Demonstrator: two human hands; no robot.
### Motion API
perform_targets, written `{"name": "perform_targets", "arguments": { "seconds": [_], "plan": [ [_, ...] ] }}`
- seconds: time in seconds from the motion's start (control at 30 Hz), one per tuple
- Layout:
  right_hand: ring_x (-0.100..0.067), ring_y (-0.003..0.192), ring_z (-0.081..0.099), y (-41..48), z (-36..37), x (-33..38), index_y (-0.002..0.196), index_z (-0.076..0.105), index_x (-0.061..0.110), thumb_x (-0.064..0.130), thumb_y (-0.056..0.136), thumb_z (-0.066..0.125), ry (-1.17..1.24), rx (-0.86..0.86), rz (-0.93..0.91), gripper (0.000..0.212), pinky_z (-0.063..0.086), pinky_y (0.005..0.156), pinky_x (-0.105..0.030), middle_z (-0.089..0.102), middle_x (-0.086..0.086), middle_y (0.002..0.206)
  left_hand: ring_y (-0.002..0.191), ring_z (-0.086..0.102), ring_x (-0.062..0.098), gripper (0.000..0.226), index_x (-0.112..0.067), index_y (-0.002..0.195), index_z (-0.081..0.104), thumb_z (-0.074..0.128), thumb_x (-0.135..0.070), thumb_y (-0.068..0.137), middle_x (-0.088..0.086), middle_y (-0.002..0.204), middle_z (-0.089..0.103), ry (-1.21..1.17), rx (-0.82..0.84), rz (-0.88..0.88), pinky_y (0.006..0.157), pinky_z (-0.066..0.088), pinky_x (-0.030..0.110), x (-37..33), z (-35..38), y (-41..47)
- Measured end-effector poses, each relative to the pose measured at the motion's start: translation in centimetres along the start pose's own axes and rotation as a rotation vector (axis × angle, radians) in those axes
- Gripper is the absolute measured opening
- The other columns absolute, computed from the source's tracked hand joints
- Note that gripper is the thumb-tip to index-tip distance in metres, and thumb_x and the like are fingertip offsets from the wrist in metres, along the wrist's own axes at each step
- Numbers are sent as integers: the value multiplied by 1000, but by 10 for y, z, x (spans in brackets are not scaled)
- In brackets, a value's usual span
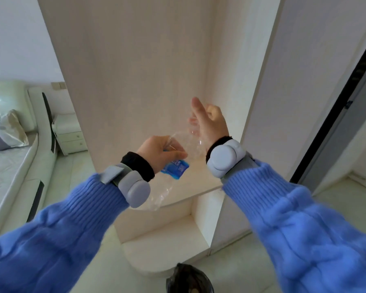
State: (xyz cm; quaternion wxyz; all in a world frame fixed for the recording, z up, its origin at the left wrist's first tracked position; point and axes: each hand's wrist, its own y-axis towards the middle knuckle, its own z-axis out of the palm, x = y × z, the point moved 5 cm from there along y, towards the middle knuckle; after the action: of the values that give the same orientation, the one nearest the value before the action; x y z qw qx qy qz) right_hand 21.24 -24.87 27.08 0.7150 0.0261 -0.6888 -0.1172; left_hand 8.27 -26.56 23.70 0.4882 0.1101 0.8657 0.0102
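Head view: crushed bottle held in both hands at the alcove

Tall white alcove (pixel 140 70) fills the middle of the room ahead of the person. It has a rounded shelf board (pixel 199 185) low down and a step below that. Bed (pixel 6 172) along the left wall, with a pillow (pixel 9 130) at its head. Small white nightstand (pixel 69 134) stands between bed and alcove. Dark doorway edge on the far right. Black bag (pixel 188 278) on the floor at the person's feet, partly cut off.

Both arms in blue knit sleeves (pixel 283 208), a grey wrist unit (pixel 224 159) strapped on each.

Clear plastic bottle (pixel 188 142), crumpled, is held in the air in front of the alcove, above the shelf board. It tilts from near the left wrist up toward the right. Left grip (pixel 159 149) is clamped round its middle, thumb just above the blue label (pixel 174 168). Right grip (pixel 209 121) curls round the upper end with the thumb raised. Fingertips show blurred through the plastic.
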Motion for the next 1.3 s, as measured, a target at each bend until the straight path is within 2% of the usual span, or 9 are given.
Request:
{"name": "perform_targets", "arguments": {
  "seconds": [0.13,0.27,0.37,0.53,0.67,0.73,0.93,1.03,1.3],
  "plan": [
    [-25,61,54,-3,-11,-10,57,48,13,38,86,61,-118,-94,-21,40,48,63,-35,54,-3,54,77,58,18,17,-25,66,58,70,-20,76,6,84,67,92,62,17,68,47,24,10,19,-2],
    [-22,54,54,-9,-20,-36,50,45,16,35,84,63,-159,-196,-19,43,46,61,-30,53,0,47,91,63,25,18,-18,85,61,71,-28,74,10,99,69,154,100,-17,86,49,34,32,43,-2],
    [-9,49,53,-16,-25,-55,54,46,22,38,81,65,-285,-200,-25,37,46,63,-26,56,5,51,91,56,22,36,-11,103,63,69,-34,76,5,98,62,271,186,-58,85,44,32,51,58,-2],
    [-15,81,57,-34,-32,-95,68,49,21,39,84,62,-476,-107,33,28,40,67,-20,66,-2,88,66,47,10,31,-7,98,64,73,-24,73,-9,69,51,323,185,-47,60,36,18,73,84,-3],
    [-20,111,59,-43,-39,-123,104,55,12,37,89,54,-669,34,181,29,43,89,-27,64,-2,119,79,49,15,26,-9,95,65,72,-21,73,0,84,57,327,200,-126,63,32,18,98,107,-5],
    [-25,113,57,-49,-46,-144,121,47,7,32,91,49,-766,90,286,39,43,88,-30,60,-5,125,81,49,16,19,-15,88,61,72,-20,74,2,87,56,319,239,-163,57,33,19,113,126,-9],
    [-24,87,47,-65,-58,-192,128,39,6,24,92,41,-858,135,512,40,35,74,-28,59,-9,123,91,54,26,31,-5,106,57,64,-20,79,14,114,64,387,339,-281,79,40,31,153,173,-15],
    [-24,86,47,-74,-66,-219,126,42,5,22,93,40,-895,160,564,37,36,72,-29,60,-12,121,114,54,30,42,-6,123,49,57,-21,84,12,129,56,432,422,-310,87,39,30,169,198,-23],
    [-30,96,56,-93,-81,-282,128,41,4,24,94,43,-895,182,740,39,38,73,-30,60,-14,123,127,47,29,60,-7,136,37,63,-10,82,15,141,46,288,545,-476,107,38,38,218,233,-30]
  ]
}}
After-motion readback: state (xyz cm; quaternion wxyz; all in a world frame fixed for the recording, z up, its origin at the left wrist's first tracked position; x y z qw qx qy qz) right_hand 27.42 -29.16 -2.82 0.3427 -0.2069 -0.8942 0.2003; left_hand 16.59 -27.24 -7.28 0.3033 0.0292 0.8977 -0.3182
